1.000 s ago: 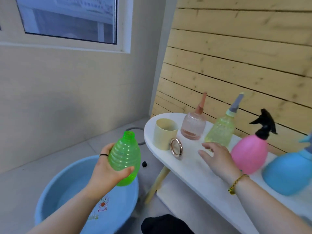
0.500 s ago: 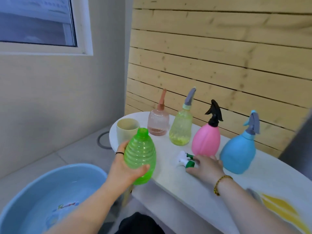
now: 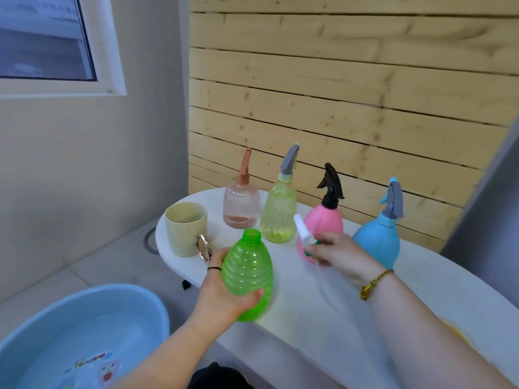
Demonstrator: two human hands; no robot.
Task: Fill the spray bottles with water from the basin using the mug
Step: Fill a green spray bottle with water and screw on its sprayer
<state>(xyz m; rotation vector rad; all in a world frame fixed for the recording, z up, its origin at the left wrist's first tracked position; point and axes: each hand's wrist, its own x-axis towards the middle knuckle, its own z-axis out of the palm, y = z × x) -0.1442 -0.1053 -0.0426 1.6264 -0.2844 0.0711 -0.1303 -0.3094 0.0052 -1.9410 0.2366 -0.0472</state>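
Observation:
My left hand (image 3: 224,293) grips an open green ribbed bottle (image 3: 248,273), held upright over the near edge of the white table (image 3: 309,310). My right hand (image 3: 339,255) holds the bottle's white and green spray head (image 3: 304,234), lifted off the table, with its thin tube trailing down. A cream mug (image 3: 186,228) with a gold ring handle stands at the table's left end. Behind stand a clear pink bottle (image 3: 241,203), a yellow-green bottle (image 3: 278,217), a pink bottle (image 3: 327,220) and a blue bottle (image 3: 377,240), all capped. A blue basin (image 3: 84,332) with water sits on the floor, lower left.
A wooden slat wall (image 3: 351,94) runs close behind the bottles. A grey panel (image 3: 494,209) rises at the right. A round floor drain (image 3: 148,241) lies left of the table. A window (image 3: 42,37) is high on the left wall.
My right hand has picked the spray head up off the table and raised it. The green bottle has moved right, over the table edge. The view has swung right.

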